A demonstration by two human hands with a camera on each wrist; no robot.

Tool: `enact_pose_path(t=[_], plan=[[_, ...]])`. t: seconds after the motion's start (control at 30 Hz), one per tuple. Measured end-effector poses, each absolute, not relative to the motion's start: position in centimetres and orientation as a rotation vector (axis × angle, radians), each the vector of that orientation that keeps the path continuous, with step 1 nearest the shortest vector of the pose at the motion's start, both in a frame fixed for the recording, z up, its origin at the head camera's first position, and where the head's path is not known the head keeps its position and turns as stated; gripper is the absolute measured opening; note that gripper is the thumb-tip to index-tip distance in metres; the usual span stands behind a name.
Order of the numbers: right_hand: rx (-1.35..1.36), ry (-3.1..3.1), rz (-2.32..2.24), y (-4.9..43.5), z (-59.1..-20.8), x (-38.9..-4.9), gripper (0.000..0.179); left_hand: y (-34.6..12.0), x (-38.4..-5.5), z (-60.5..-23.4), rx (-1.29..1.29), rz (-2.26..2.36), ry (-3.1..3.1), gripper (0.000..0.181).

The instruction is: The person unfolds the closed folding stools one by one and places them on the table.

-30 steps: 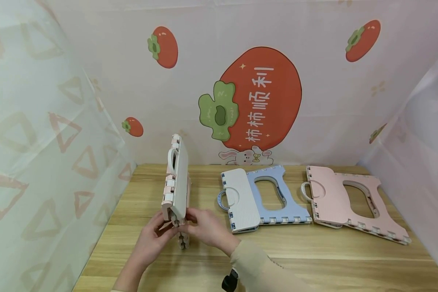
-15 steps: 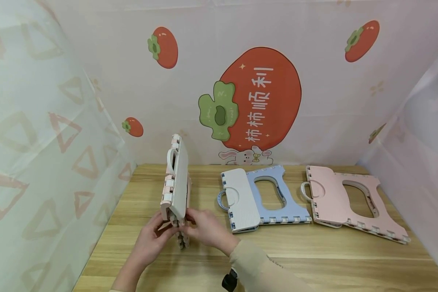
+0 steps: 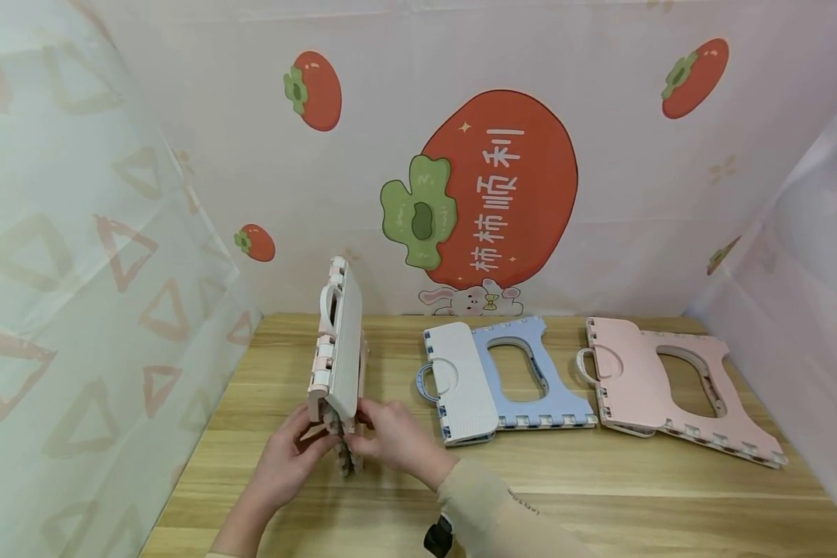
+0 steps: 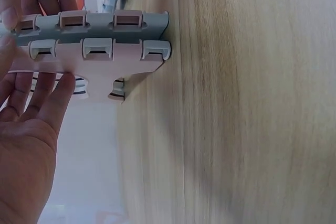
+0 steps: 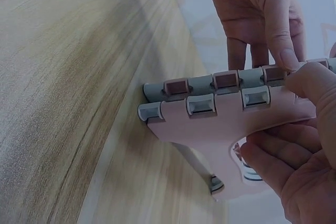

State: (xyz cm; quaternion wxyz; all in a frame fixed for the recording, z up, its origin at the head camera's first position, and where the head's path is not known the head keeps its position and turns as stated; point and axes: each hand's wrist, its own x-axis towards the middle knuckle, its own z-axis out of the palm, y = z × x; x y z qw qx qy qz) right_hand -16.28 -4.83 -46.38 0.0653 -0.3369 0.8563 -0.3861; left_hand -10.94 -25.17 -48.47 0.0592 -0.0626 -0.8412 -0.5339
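A pink and white folding stool (image 3: 349,333) stands on edge, folded, at the table's left, its white loop handle (image 3: 328,306) facing left. On its near end my left hand (image 3: 289,461) grips the left panel, fingers curled over the pink side in the left wrist view. From the other side my right hand (image 3: 399,435) grips the opposite panel. Both thumbs meet at the seam between the two hinged rows of the leg edge (image 5: 226,90). A narrow gap shows between these rows. Some fingertips are hidden behind the panels.
A blue and white folding stool (image 3: 460,380) lies flat right of the hands. Farther right lies a pink folding stool (image 3: 624,372), also flat. The wooden table (image 3: 600,496) ends against a printed cloth backdrop (image 3: 181,139) behind and at both sides.
At the near end, the two leg panels have parted slightly between my hands, and the gap looks darker and wider. Both hands keep nearly the same place.
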Motion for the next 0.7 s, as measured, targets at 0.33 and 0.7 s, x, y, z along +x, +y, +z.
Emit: enact_pose_path(t=[0.33, 0.7], plan=[[-1.037, 2.58, -1.174, -4.8, -46.5, -16.3, 0.035, -25.9, -10.6, -48.6, -0.23, -1.546, -2.543, 0.046], [-1.064, 2.624, -1.135, -4.7, -46.4, -16.1, 0.033, -26.6, -10.4, -48.6, -0.243, -1.537, -2.545, 0.04]])
